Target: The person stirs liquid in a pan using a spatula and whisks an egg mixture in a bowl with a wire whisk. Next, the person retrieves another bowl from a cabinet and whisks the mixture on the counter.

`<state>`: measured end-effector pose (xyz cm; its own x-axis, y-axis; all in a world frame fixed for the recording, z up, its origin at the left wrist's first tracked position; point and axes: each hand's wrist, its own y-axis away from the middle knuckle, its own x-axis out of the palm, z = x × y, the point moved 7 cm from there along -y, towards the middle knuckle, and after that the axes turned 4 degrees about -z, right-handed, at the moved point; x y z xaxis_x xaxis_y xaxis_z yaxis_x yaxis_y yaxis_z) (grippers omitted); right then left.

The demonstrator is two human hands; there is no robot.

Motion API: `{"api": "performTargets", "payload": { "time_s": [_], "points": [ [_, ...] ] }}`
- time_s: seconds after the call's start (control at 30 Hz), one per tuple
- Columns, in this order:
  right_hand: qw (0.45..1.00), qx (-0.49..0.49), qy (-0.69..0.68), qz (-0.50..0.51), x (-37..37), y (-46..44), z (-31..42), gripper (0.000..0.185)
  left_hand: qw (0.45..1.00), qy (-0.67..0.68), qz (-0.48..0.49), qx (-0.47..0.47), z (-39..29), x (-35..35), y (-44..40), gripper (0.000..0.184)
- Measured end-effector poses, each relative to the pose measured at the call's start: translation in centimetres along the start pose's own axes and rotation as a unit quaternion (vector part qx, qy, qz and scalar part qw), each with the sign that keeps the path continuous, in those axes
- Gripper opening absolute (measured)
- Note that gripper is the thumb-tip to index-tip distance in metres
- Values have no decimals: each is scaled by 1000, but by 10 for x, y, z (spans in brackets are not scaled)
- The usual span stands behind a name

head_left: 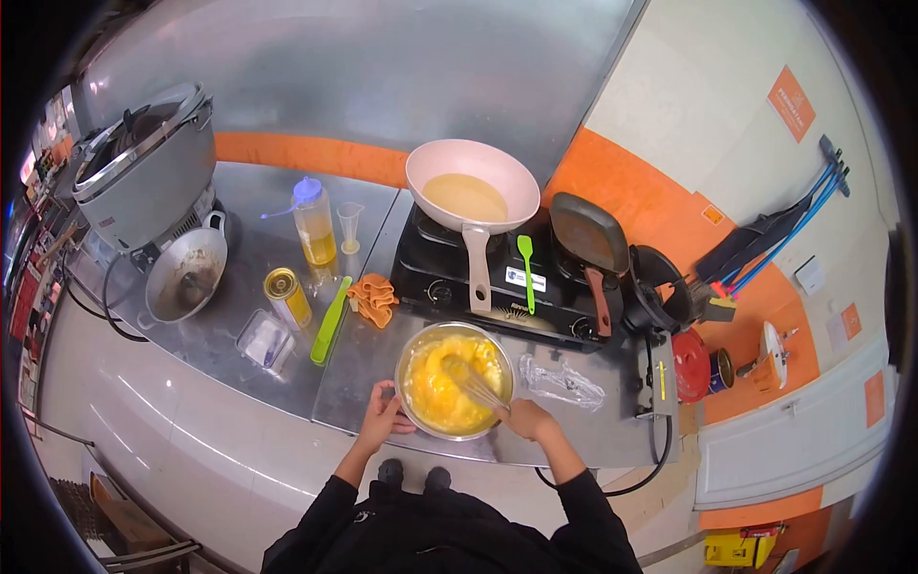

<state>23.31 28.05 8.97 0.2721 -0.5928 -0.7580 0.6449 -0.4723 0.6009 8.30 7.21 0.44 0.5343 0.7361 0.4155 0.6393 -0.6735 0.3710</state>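
Observation:
A steel mixing bowl (509, 383) sits at the front edge of the metal counter, holding beaten egg (430, 392), yellow and frothy. My right hand (529, 419) is closed around the handle of a wire whisk (475, 386), its wires dipped into the egg. At the bowl's left side, my left hand (384, 418) grips the rim and wall with thumb and fingers. Just left of the bowl lie a crumpled orange cloth (373, 299) and a green spatula (331, 323). Crinkled clear plastic wrap (562, 382) is to the right.
Behind the bowl, a gas stove (430, 277) carries a pink pan (416, 172) with liquid, a dark square pan (587, 232) and a green silicone brush (526, 273). Leftward stand an oil bottle (316, 230), a yellow can (287, 297), a wok (188, 273) and a rice cooker (153, 182).

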Motion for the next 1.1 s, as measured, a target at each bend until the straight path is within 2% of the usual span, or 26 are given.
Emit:
{"api": "performTargets", "payload": {
  "time_s": [0.03, 0.13, 0.23, 0.33, 0.43, 0.53, 0.63, 0.77, 0.83, 0.93, 1.03, 1.1],
  "points": [
    [999, 11, 4, 52, -3, 2, 5, 62, 1000, -1, 1, 3, -2, 0, -3, 28],
    [993, -38, 3, -109, 6, -17, -7, 62, 1000, -6, -3, 3, -4, -2, -5, 29],
    [999, -50, -6, -2, -4, -8, 1, 65, 1000, -10, -3, -1, -2, 1, -1, 29],
    [966, -143, -9, -216, -6, -22, -9, 64, 1000, -7, -2, 5, -7, 0, -5, 29],
    [999, -11, -35, 25, 1, -4, 2, 63, 1000, -13, -2, -2, -1, 1, 0, 29],
    [982, -126, -84, -113, -7, -12, -4, 63, 1000, -9, 4, 3, -6, -1, -4, 29],
    [995, -32, -47, -76, 21, -20, -12, 63, 1000, -5, 7, -4, -1, 1, 3, 29],
    [993, -51, -55, -93, -2, -12, -6, 62, 1000, -10, 10, 2, -2, -1, -3, 28],
    [990, -62, -58, -114, 26, -18, -9, 62, 1000, -1, 11, -8, 4, -1, 5, 28],
    [997, -45, -30, -47, -2, 0, -6, 61, 1000, -2, 15, -6, 1, -2, 0, 28],
    [984, -75, -2, -162, 32, -32, -26, 63, 1000, -1, 13, -5, 3, -4, -3, 29],
    [995, -62, 7, -72, -5, -4, -7, 62, 1000, -3, 14, -1, 0, -2, -6, 29]
  ]
}}
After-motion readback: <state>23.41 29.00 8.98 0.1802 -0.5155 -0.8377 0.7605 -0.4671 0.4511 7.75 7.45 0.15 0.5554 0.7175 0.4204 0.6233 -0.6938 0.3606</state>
